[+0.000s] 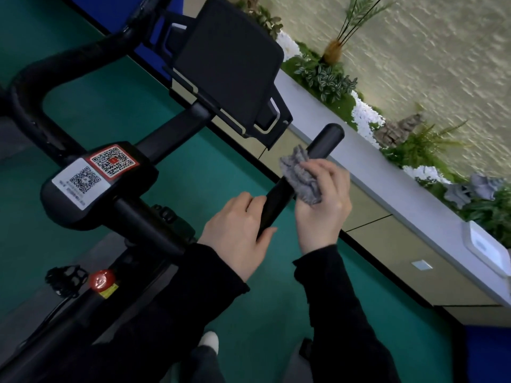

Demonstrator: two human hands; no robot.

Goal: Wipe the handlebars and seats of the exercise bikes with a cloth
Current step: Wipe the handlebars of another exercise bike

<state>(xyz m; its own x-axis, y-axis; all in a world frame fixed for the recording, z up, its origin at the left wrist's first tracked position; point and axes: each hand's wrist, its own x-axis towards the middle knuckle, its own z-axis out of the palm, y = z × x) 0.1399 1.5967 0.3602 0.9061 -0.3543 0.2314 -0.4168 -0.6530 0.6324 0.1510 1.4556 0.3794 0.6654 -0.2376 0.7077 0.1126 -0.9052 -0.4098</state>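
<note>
Head view, tilted, looks down over the front of a black exercise bike [116, 194]. Its right handlebar grip [279, 194] runs diagonally from lower left to upper right, ending in a rounded tip [330, 132]. The left hand [237, 230] is wrapped around the lower part of this grip, thumb lying along the bar, fingers curled underneath. The right hand [323, 205] is closed on a bunched grey cloth [300, 175], pressing it against the grip just above the left hand; the cloth spills out past the fingers toward the bar's upper side. Both arms wear black sleeves [343, 299].

Left of the hands, the handlebar's centre block carries two QR-code stickers [94, 171], one red-bordered, one white. Above it a dark tablet holder [229, 64] stands on its stem. The left handlebar [30, 87] curves away at the far left. Lower down sit a red knob [101, 279] and a black pedal [66, 277]. Green flooring [110, 106] lies beneath. Along the right runs a white ledge [387, 189] with plants [323, 76] against a textured wall.
</note>
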